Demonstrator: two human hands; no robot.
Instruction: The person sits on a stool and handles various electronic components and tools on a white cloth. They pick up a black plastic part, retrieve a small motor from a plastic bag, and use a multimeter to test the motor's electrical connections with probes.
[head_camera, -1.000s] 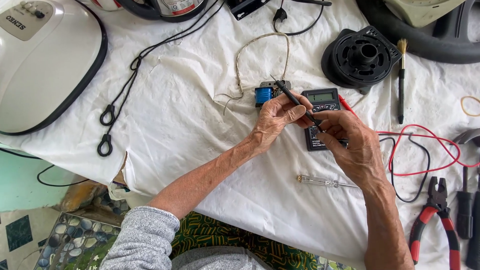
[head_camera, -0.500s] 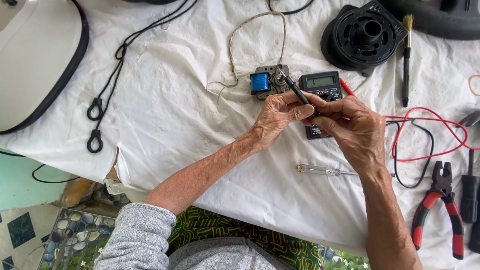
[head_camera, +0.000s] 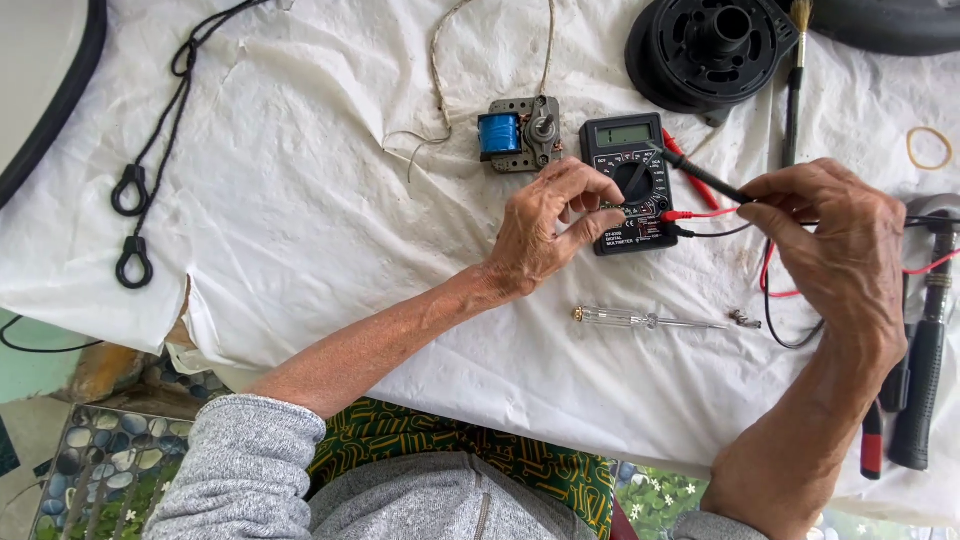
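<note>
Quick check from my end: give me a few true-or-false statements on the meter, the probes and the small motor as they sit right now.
1. The left hand rests its fingers on the multimeter. True.
2. The right hand pinches the black probe. True.
3. The small motor has a red coil. False: the coil is blue.
4. The clear-handled screwdriver is held in the left hand. False: it lies loose on the white cloth.
5. The probe tip touches the motor. False: it lies over the multimeter, clear of the motor.

black round fan part | brush | rubber band | clear screwdriver | hammer
</note>
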